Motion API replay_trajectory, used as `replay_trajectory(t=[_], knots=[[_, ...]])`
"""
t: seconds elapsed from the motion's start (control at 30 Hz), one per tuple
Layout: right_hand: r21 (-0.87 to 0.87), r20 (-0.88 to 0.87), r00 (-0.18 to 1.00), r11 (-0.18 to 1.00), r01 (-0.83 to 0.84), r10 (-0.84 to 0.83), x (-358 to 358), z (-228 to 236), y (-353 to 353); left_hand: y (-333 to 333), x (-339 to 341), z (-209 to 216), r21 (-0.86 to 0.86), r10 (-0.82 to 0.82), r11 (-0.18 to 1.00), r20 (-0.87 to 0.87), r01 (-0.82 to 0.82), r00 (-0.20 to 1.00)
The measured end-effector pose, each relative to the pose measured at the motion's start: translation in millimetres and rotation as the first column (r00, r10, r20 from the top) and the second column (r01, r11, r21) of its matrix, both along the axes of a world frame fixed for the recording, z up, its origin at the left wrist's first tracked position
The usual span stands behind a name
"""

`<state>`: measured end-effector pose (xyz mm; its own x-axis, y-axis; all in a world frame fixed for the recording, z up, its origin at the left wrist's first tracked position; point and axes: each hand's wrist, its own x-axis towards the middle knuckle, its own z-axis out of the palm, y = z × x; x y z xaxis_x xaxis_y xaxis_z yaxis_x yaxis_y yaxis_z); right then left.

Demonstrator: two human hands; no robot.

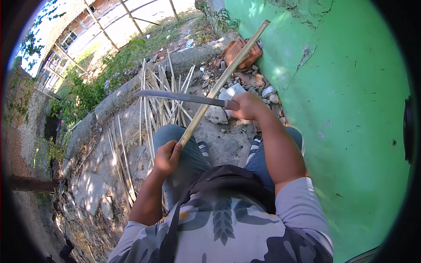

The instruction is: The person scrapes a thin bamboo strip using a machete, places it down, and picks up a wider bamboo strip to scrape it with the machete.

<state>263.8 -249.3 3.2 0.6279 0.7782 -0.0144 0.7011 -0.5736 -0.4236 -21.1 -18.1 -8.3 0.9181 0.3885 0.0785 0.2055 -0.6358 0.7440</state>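
My left hand [168, 157] is closed round the lower end of a long, pale split bamboo strip [228, 72], which slants up and away to the right. In my right hand [248, 106] is the handle of a machete [182, 97], its long blade pointing left. The blade crosses the strip about midway along its length; whether the two touch I cannot tell. Beyond my knees lies a loose heap of thin bamboo slivers [162, 98] on the ground. More slivers [122, 160] lie to the left of my left knee.
A green wall [346, 131] with peeling patches rises close on my right. Broken stones [217, 115] and reddish bricks [242, 53] lie at its foot. A low concrete kerb [107, 101] curves along the left, with green plants [87, 90] behind it.
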Motion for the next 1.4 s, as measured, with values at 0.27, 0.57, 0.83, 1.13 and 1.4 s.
replay_trajectory(t=[0.27,0.57,0.83,1.13,1.4], knots=[[0.025,-0.062,0.926,0.927,0.375,-0.373,2,-12,5,4,2,-14,-0.034,0.030,0.999,-0.035,-0.032,0.999],[-0.211,0.135,0.972,0.964,-0.160,0.191,-35,20,32,4,-3,-5,-0.004,0.035,0.999,-0.097,-0.036,0.995],[0.144,-0.183,0.910,0.906,0.399,-0.372,19,-13,-2,5,0,-9,-0.185,0.033,0.981,-0.086,-0.049,0.996],[0.019,0.108,0.984,0.990,-0.142,0.139,-39,-2,25,15,-2,-28,-0.205,0.063,0.976,-0.049,-0.072,0.997],[0.121,-0.060,0.988,0.981,0.152,-0.145,3,-16,9,9,1,-15,-0.204,0.064,0.976,-0.044,-0.071,0.997]])
